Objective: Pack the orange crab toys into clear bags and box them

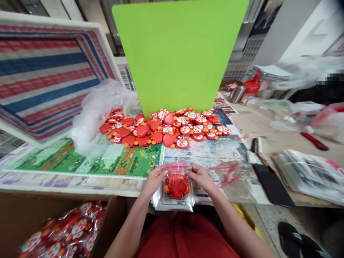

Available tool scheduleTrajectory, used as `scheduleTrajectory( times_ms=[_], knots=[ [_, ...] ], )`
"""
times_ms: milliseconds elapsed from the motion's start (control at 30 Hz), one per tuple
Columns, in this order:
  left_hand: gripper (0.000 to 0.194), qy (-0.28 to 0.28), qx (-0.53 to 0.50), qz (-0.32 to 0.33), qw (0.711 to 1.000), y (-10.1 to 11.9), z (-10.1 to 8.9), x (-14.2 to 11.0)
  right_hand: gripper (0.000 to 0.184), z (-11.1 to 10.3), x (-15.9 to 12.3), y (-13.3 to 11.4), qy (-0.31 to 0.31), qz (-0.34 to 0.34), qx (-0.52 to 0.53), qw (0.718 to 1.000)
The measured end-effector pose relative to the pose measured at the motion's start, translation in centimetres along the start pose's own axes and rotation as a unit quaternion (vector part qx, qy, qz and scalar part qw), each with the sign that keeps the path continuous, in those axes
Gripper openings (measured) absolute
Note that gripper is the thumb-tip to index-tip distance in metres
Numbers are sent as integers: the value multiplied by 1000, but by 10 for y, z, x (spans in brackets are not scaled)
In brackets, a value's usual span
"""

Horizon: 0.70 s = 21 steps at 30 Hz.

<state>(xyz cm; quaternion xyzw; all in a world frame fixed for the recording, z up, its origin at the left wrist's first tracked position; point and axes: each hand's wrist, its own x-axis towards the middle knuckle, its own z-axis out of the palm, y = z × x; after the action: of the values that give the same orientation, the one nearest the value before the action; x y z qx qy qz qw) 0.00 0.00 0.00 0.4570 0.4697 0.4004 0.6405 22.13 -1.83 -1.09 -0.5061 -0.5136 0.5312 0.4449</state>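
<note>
The red toy was partly obscured by glare on the clear bag, at the table's front edge. The bag's upper corners were pinched by the nearly closed fingers of the left hand and the right hand. The green board's lower edge was hidden by the toy pile; the carton was cut off at lower left. A narrow open strip was provided between pile and bag, bounded rightward by pink strips.
</note>
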Motion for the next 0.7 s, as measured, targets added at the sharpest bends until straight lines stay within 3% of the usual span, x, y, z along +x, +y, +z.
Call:
scheduleTrajectory(
  times_ms=[67,133,233,367,533,700],
  knots=[
    [46,-7,2,3,1000,0,1,1,15,0,-1,-2,13,-14,-17,1000],
    [45,-22,-3,2,1000,0,4,2,19,2,-2,-6,81,-80,-76,991],
    [44,-36,-6,-4,999,3,11,1,26,9,-2,-19,169,-211,-222,937],
    [44,-60,31,10,998,8,20,0,31,29,1,-39,68,-318,-370,870],
    [29,-63,121,83,987,14,23,0,39,50,10,-45,2,-365,-480,797],
    [26,-49,212,141,966,16,21,0,39,49,12,-46,-6,-368,-515,775]
  ],
)
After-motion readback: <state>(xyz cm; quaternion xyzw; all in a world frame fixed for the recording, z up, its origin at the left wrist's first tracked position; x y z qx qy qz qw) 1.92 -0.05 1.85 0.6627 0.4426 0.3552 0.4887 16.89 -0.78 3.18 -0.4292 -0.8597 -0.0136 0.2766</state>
